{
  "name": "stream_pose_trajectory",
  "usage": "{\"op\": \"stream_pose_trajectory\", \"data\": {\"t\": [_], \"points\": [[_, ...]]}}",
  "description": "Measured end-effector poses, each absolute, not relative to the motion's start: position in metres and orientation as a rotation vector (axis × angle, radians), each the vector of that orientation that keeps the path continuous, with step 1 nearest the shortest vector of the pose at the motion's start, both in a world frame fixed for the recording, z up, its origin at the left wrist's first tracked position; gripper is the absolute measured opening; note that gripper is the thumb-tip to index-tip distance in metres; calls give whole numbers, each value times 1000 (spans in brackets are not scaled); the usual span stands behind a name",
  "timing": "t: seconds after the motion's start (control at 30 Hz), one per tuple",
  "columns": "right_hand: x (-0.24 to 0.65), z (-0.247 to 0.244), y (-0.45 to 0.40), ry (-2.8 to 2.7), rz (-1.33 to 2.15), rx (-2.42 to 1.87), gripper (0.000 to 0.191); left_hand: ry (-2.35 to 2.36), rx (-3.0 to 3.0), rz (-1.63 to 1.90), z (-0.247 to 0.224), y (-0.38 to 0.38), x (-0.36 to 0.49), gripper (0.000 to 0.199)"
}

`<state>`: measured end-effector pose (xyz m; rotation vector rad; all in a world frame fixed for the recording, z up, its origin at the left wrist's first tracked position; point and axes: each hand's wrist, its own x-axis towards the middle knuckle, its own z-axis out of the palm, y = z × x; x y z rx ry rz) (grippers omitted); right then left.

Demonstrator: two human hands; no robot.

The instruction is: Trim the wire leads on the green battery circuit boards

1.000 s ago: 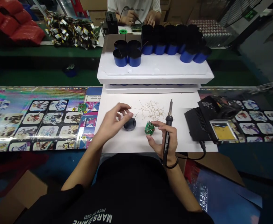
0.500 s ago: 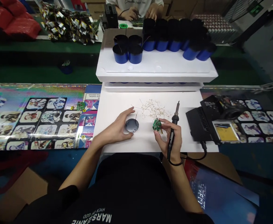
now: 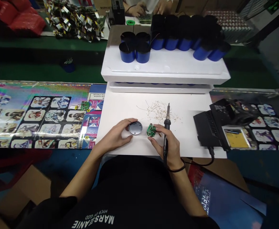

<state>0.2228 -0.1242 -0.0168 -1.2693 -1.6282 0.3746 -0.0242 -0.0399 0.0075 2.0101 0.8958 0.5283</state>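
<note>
Okay, mid-job by the look of it: green circuit board [image 3: 151, 130] and round dark cap [image 3: 135, 128] are apart over the white surface [image 3: 117, 108], no visible join, so that pair looks unfinished. Right hand [image 3: 171, 149] pinches the board at the fingertips, soldering iron [image 3: 167, 122] in the same grip. Left hand [image 3: 117, 135] curls round the cap's left edge; can't tell if it's actually grasping. Blue cups [image 3: 142, 56] on foam tray [image 3: 167, 75]: done or waiting, unclear. Text: "GEEK BAR", "nicotine" on printed sheet [image 3: 89, 124]; "MARSEANIE", "OF GOD" on shirt [image 3: 115, 190].
</note>
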Motion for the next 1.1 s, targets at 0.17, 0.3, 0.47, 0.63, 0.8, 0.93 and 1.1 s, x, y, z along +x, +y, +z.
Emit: {"op": "stream_pose_trajectory", "data": {"t": [0.17, 0.3, 0.47, 0.63, 0.8, 0.93, 1.1], "points": [[213, -14, -121, -1765, 412, -1234, 46, 1012, 2052, 678, -6, -48, -9, 59], [208, -14, -119, -1817, 413, -1230, 47, 1297, 2004, 869, -20, -65, 14, 52], [210, -13, -118, -1851, 398, -1227, 49, 1140, 1916, 741, -8, -60, 3, 59], [212, -11, -116, -1901, 408, -1212, 53, 813, 1899, 802, 8, -43, -22, 14], [211, -7, -117, -1903, 397, -1213, 55, 842, 1883, 865, 2, -39, -24, 20], [208, -2, -120, -1952, 378, -1209, 59, 917, 1821, 845, 1, -38, -22, 16], [201, -5, -121, -1991, 385, -1247, 66, 863, 1489, 819, 2, -42, -21, 15]]}}
